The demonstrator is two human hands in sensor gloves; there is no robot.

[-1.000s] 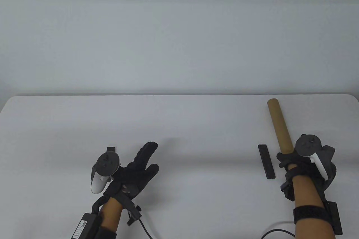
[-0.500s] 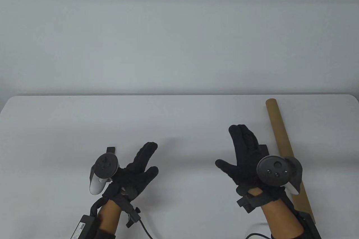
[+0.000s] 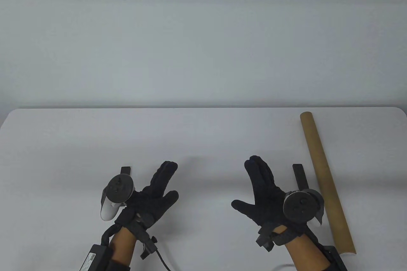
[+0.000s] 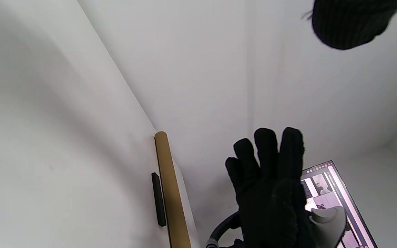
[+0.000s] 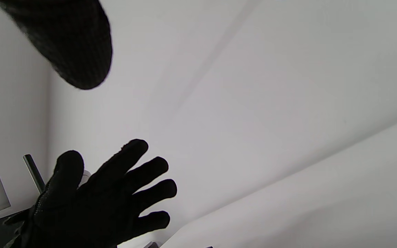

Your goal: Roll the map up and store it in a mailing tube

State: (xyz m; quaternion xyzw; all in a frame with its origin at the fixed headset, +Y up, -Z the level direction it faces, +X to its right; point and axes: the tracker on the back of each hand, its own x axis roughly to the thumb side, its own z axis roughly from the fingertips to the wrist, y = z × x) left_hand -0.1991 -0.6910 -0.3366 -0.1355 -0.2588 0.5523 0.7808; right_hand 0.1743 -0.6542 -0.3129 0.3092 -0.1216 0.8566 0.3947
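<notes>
The brown cardboard mailing tube (image 3: 324, 179) lies on the white table (image 3: 203, 134) at the right, running from the far edge toward me, with nothing touching it. My right hand (image 3: 257, 188) hovers left of the tube, palm turned inward, fingers straight and empty. My left hand (image 3: 160, 186) mirrors it at the left, also empty with straight fingers. The left wrist view shows the tube (image 4: 171, 193) and the right hand (image 4: 267, 179). In the right wrist view the left hand (image 5: 109, 196) is spread. No map appears in any view.
A short black bar (image 3: 299, 175) lies just left of the tube, partly behind my right tracker. Another black bar (image 3: 126, 169) peeks out behind the left tracker. A lit monitor (image 4: 336, 193) stands beyond the table's right side.
My right hand let go of the tube, swung left and opened with its palm inward. The tube now lies free on the table. The left hand barely moved.
</notes>
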